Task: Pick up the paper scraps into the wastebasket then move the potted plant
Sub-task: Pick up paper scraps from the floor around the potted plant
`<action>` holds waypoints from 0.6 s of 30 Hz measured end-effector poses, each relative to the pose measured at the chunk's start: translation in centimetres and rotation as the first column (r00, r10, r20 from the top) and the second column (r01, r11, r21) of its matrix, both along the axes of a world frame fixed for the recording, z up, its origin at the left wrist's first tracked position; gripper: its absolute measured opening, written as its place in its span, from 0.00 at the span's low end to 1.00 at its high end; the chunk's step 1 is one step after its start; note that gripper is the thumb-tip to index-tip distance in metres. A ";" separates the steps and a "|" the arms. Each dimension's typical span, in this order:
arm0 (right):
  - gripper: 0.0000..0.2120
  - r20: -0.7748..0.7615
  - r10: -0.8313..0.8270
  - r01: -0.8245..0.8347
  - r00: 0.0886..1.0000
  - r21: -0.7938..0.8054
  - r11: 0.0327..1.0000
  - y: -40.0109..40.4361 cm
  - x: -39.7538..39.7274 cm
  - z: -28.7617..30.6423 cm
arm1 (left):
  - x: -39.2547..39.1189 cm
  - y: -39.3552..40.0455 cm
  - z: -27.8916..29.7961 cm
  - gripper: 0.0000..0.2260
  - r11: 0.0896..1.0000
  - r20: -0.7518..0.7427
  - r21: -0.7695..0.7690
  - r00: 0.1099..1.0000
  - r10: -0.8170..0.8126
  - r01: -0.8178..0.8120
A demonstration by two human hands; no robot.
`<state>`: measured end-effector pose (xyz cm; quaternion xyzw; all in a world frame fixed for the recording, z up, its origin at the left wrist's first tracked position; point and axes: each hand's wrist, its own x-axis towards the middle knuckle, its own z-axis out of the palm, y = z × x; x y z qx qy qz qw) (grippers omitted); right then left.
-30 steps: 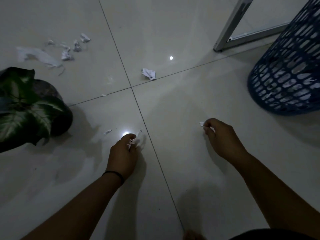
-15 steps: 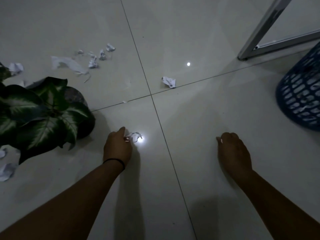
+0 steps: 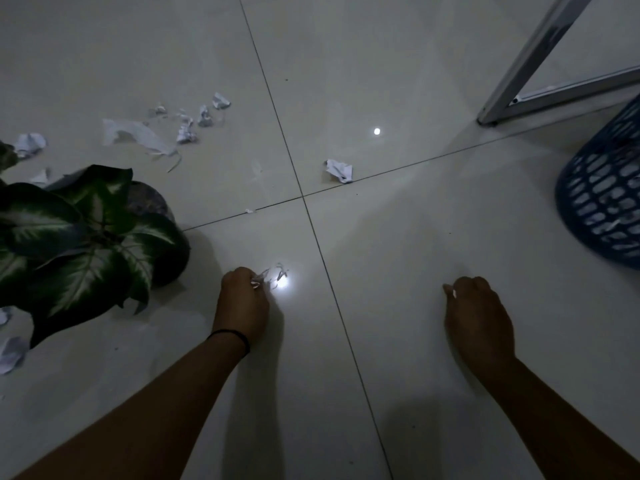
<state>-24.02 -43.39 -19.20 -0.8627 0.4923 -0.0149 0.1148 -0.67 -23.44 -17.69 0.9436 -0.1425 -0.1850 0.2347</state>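
My left hand (image 3: 243, 301) rests low on the tiled floor, its fingers pinched on thin paper scraps (image 3: 268, 275) beside a bright glare spot. My right hand (image 3: 476, 313) is closed with a small white scrap (image 3: 454, 294) showing at its fingertips. The potted plant (image 3: 83, 237), with dark green and white leaves in a dark pot, stands just left of my left hand. A crumpled paper scrap (image 3: 339, 170) lies ahead near the tile joint. Several more scraps (image 3: 187, 128) are scattered at the far left. The blue lattice wastebasket (image 3: 602, 199) stands at the right edge.
A metal frame leg (image 3: 519, 74) stands on the floor at the upper right, behind the wastebasket. More crumpled paper (image 3: 29, 143) lies beyond the plant, and further pieces (image 3: 10, 353) at the left edge. A tiny scrap (image 3: 248, 211) sits on the tile joint.
The view has swung left, so the plant shows more and the wastebasket has slid toward the right edge. My left hand keeps gathering scraps by the glare; my right hand has closed on its scrap.
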 end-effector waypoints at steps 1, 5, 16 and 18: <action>0.12 0.016 -0.006 0.006 1.000 0.012 1.000 0.0 0.0 0.1 | -0.1 -0.1 0.2 0.07 0.999 0.008 -0.039 1.000 0.015 -0.014; 0.12 0.186 -0.026 0.000 0.982 0.142 0.990 -0.2 1.8 1.6 | 0.4 -0.4 1.4 0.02 0.983 -0.073 -0.153 0.993 0.090 -0.100; 0.13 0.234 0.364 -0.390 0.902 0.080 0.917 -3.5 17.4 3.4 | 3.8 -3.8 4.6 0.17 0.948 -0.115 -0.210 0.968 0.221 -0.241; 0.20 0.214 0.394 -0.414 0.894 0.057 0.909 -4.4 20.5 3.1 | 4.3 -4.0 4.6 0.21 0.958 -0.068 -0.199 0.978 0.195 -0.205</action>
